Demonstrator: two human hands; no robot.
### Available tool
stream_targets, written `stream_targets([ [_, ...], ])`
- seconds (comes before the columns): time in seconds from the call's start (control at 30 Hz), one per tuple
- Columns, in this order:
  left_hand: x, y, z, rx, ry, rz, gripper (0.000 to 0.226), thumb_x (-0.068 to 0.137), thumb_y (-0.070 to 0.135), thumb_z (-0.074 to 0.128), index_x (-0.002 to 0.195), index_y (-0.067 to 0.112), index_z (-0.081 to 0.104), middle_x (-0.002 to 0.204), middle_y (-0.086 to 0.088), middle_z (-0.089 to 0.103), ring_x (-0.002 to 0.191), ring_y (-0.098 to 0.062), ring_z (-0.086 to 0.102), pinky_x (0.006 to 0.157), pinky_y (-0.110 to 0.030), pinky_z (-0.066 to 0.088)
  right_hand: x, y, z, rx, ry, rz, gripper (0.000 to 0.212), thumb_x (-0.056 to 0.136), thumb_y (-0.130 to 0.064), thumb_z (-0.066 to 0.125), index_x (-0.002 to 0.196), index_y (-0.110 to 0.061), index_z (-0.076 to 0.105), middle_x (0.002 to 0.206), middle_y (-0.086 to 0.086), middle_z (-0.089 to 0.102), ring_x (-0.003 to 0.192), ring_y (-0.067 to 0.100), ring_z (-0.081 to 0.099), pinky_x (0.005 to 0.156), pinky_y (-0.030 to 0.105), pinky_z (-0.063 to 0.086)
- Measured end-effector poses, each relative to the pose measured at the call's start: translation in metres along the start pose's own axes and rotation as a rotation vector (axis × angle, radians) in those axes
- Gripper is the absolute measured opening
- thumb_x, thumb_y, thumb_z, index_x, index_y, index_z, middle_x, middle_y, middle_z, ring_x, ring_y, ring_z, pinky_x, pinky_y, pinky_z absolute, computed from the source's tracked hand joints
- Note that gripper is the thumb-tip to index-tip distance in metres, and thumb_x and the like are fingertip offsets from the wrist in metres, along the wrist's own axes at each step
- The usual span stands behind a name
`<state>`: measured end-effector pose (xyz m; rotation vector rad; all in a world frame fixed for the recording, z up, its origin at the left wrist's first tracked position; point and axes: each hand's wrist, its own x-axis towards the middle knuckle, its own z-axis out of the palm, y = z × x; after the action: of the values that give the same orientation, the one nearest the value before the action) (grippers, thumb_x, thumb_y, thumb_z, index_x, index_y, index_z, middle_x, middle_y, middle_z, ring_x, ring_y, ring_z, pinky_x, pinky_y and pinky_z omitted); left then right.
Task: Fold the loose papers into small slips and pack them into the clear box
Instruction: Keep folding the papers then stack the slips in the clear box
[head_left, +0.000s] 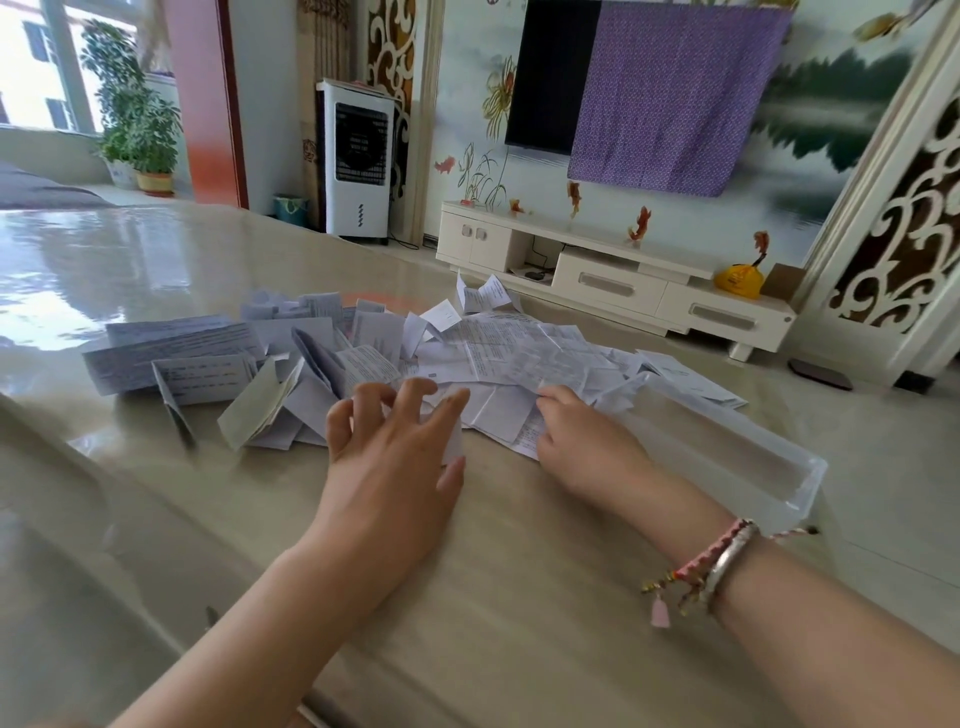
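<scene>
A heap of loose printed papers (498, 348) lies spread across the middle of the beige table (519, 597). A neat stack of folded sheets (166, 348) sits at its left end. The clear plastic box (727, 457) lies at the right, its far end against the heap, with nothing visible inside. My left hand (395, 467) hovers at the heap's near edge, fingers spread and curved, a small white slip showing under its thumb. My right hand (582, 441), beads and a bangle on the wrist, pinches the near edge of a sheet in the heap.
The table's right edge runs just past the box. Beyond it are the floor, a white TV cabinet (613, 280) and a wall TV partly covered by purple cloth. A white air cooler (356, 161) and potted plants stand at the back left.
</scene>
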<state>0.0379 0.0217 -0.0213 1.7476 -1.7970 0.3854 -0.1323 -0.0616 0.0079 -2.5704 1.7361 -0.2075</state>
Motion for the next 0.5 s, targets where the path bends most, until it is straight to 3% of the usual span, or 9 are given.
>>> stream_targets([
  [0.07,0.000,0.001,-0.001,-0.021,0.043,0.027,0.050,0.077,0.045,0.060,0.125,0.033,0.055,0.121,0.008,0.056,0.106,-0.021,0.034,0.088,-0.035,0.020,-0.013,0.005,-0.001,0.130,0.063,-0.119,0.039,0.096,-0.011,0.036,0.132,-0.009,0.052,0.144,-0.009,0.041,0.119,0.016,0.051,0.097,0.035,0.044],
  [0.2,-0.004,0.005,-0.003,-0.049,0.044,0.073,0.058,0.074,0.046,0.068,0.129,0.032,0.054,0.123,0.013,0.056,0.110,-0.020,0.035,0.090,-0.035,0.020,-0.042,0.015,-0.003,0.330,0.154,-0.268,0.034,0.091,-0.003,0.046,0.113,-0.015,0.070,0.119,-0.013,0.063,0.104,-0.001,0.054,0.085,0.005,0.036],
  [0.3,-0.006,0.009,-0.001,-0.057,-0.004,0.093,0.065,0.067,0.044,0.079,0.127,0.031,0.057,0.123,0.015,0.059,0.114,-0.018,0.035,0.092,-0.035,0.019,-0.056,0.022,0.000,0.436,0.170,-0.308,0.036,0.088,0.003,0.052,0.103,-0.019,0.075,0.107,-0.019,0.066,0.104,-0.001,0.049,0.087,0.002,0.031],
  [0.37,-0.005,0.011,0.003,-0.072,-0.011,0.108,0.054,0.063,0.041,0.082,0.114,0.031,0.066,0.112,0.018,0.064,0.113,-0.017,0.037,0.090,-0.034,0.019,-0.061,0.026,0.001,0.491,0.189,-0.331,0.037,0.086,0.004,0.055,0.098,-0.024,0.076,0.100,-0.023,0.066,0.101,0.001,0.047,0.086,0.004,0.031],
  [0.5,-0.005,0.012,0.009,-0.115,0.059,0.105,0.005,0.069,0.032,0.069,0.074,0.031,0.070,0.089,0.025,0.065,0.109,-0.011,0.039,0.083,-0.028,0.013,-0.066,0.029,-0.002,0.592,0.267,-0.357,0.033,0.082,-0.001,0.063,0.084,-0.032,0.073,0.094,-0.019,0.067,0.099,0.009,0.047,0.084,0.010,0.033],
])
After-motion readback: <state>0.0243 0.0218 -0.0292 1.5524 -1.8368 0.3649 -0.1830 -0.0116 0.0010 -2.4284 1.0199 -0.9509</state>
